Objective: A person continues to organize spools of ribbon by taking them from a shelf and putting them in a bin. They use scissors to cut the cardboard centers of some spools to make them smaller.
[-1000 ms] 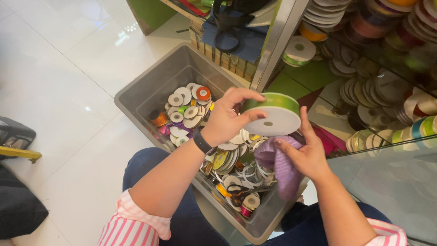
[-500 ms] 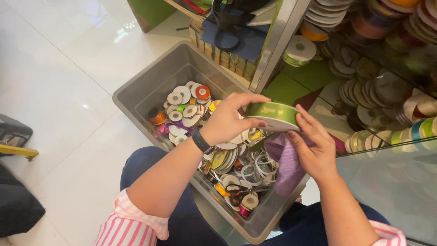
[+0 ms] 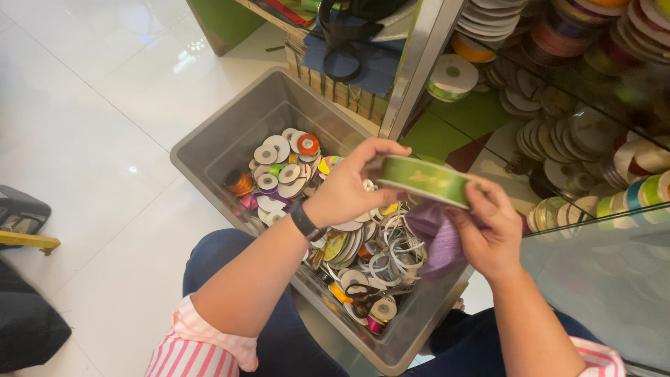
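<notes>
A large grey plastic bin [image 3: 230, 136] stands on the white tiled floor [image 3: 91, 105], against the knees of the seated person. Inside the bin lies a heap of small ribbon spools [image 3: 286, 167] in many colours. Above the bin, the left hand [image 3: 347, 190] and the right hand [image 3: 492, 234] together grip a round spool of green ribbon [image 3: 423, 180], turned on its edge. The right hand also presses a purple cloth [image 3: 436, 241], just over the bin's right side.
</notes>
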